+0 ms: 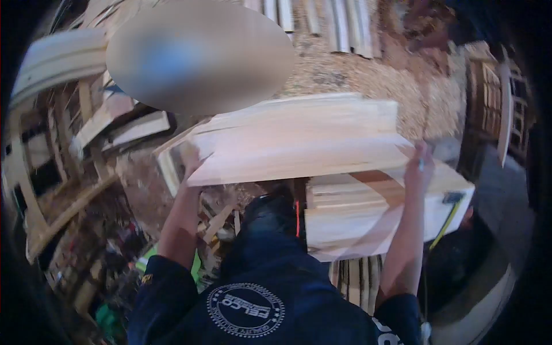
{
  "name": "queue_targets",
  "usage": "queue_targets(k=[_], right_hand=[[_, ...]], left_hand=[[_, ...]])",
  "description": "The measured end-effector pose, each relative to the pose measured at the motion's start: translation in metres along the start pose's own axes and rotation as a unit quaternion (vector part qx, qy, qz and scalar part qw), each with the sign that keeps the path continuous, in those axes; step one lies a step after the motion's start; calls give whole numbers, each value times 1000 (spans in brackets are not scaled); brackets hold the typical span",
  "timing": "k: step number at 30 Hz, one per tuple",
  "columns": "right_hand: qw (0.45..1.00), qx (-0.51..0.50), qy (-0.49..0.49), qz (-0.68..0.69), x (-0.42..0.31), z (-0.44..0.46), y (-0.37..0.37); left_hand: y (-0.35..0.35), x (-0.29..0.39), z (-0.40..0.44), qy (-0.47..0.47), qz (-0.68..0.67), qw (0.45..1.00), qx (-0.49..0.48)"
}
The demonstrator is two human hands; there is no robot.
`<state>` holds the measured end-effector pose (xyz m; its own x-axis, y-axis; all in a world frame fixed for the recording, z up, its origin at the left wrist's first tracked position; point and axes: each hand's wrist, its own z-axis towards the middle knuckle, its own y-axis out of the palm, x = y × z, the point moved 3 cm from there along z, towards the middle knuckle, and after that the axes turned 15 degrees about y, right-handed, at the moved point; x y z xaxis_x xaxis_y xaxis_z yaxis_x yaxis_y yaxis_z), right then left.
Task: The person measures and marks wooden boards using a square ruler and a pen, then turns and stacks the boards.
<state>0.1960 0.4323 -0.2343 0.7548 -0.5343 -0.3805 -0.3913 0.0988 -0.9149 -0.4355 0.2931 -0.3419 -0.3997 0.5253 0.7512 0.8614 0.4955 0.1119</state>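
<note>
A wide pale wooden board point(293, 146) spans the space in front of my body, slightly tilted. My left hand point(191, 156) is closed on its left end and my right hand point(420, 158) on its right end; both are smeared by motion. A small bluish spot shows at the right fingers, too blurred to name. Below the board on the right lies a stack of pale planks point(356, 213), partly covered by my right forearm. On the stack's right end sits a dark tape measure point(453, 198) with a yellow strip hanging down.
Wood offcuts point(141, 129) and a wooden frame point(40, 155) stand at the left. Scraps litter the floor at lower left. Sawdust point(339, 72) covers the ground beyond the board, with long strips point(348, 26) at the back. A blurred oval hides part of the upper left.
</note>
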Motion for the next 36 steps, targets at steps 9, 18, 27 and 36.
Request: queue_targets(k=[9, 18, 27, 36], right_hand=[[999, -43, 5, 12, 1, 7, -3], [968, -138, 181, 105, 28, 23, -25], [980, -70, 49, 177, -18, -100, -156], [987, -108, 30, 115, 125, -169, -182]], left_hand=[[-5, -22, 12, -109, -135, 980, 95], [-47, -35, 35, 88, 420, 885, -179], [-14, 89, -122, 163, 87, 982, 41], [14, 17, -237, 178, 224, 945, 158]])
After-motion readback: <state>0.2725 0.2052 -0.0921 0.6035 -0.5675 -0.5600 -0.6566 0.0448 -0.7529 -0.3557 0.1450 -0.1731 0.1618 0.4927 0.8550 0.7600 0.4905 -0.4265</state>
